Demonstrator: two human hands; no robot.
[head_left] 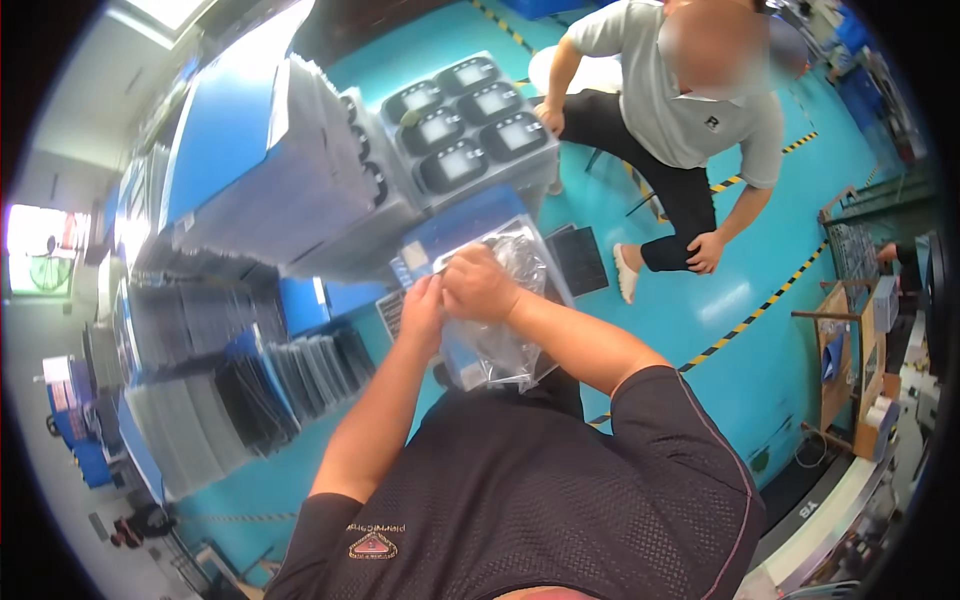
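A clear, crinkled plastic bag hangs in front of my body, over a blue surface. My right hand is closed, its fingers pinching the bag near its upper left edge. Close beside it my left hand is closed too, fingertips pressed together at the same edge. What lies inside the bag, if anything, cannot be made out through the glare. Just beyond my hands stands a stack of clear trays with several black-framed parts in the top one.
To the left rise tall stacks of grey sheets and a blue-topped pile. A seated person in a grey shirt is at the far right, hands on the legs. Dark flat panels lie on the floor, and a wooden frame stands farther right.
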